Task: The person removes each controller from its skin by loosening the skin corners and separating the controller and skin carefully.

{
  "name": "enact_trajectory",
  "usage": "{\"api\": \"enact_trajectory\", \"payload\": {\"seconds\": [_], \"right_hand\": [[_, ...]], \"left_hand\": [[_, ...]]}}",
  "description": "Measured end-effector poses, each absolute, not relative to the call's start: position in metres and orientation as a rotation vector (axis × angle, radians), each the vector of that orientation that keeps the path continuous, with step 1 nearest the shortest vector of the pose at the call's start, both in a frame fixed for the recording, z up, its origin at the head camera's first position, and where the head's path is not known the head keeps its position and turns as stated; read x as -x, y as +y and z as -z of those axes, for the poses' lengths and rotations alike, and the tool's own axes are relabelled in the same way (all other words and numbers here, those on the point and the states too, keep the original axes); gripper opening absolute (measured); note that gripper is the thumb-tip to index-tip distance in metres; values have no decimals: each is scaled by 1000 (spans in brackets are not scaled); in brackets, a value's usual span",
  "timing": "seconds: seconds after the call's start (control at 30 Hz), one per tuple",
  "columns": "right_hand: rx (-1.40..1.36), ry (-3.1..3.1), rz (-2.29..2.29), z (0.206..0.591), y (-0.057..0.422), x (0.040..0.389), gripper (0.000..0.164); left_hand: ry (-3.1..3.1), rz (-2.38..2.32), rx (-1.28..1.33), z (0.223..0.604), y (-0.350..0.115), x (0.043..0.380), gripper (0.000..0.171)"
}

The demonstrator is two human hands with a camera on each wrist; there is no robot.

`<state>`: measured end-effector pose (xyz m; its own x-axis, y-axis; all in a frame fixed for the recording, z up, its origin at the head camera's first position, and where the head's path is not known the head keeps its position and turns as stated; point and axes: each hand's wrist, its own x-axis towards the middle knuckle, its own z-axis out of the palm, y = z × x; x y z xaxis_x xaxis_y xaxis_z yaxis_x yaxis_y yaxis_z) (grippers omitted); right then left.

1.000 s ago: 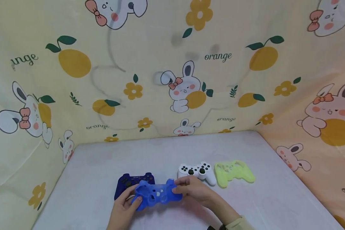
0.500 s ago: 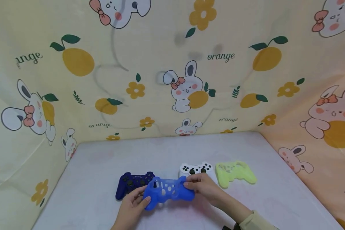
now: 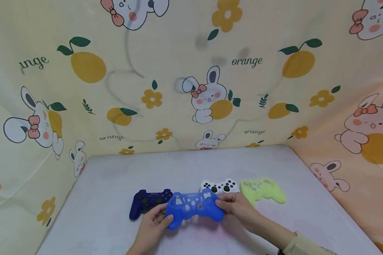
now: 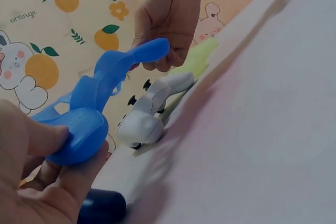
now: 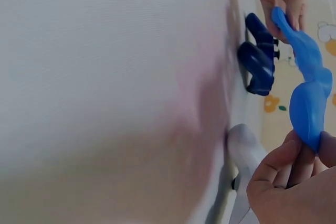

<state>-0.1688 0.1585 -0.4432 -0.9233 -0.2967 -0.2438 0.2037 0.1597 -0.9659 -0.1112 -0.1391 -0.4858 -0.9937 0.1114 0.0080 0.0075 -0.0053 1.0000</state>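
Note:
A blue silicone controller cover (image 3: 191, 207) is held above the table between both hands, its cut-out holes facing up. My left hand (image 3: 154, 225) pinches its left grip, thumb on top, as the left wrist view shows on the cover (image 4: 81, 129). The right hand (image 3: 240, 210) pinches the right grip between thumb and fingers. Behind the left hand lies a dark blue game controller (image 3: 148, 200), partly hidden by hand and cover. A white game controller (image 3: 220, 185) lies just behind the cover, its lower part hidden.
A yellow-green silicone controller cover (image 3: 263, 190) lies right of the white controller, partly behind the right hand. All rest on a table with a pale cloth (image 3: 115, 177). Patterned fabric walls (image 3: 172, 56) rise at the back and both sides.
Both hands have carried the blue cover to the right and slightly up. It has tilted so that its outer face shows more. The controllers on the table have stayed in place.

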Motion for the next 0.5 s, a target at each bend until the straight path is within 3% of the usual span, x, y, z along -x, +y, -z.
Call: {"api": "enact_trajectory", "payload": {"seconds": [0.23,0.5], "right_hand": [[167,2036,1794,442,180,168,25],[208,1884,1802,444,218,176,24]], "left_hand": [[2065,-2176,-92,482,-119,112,54],[2029,-2251,-143,481,-80,116,41]]}}
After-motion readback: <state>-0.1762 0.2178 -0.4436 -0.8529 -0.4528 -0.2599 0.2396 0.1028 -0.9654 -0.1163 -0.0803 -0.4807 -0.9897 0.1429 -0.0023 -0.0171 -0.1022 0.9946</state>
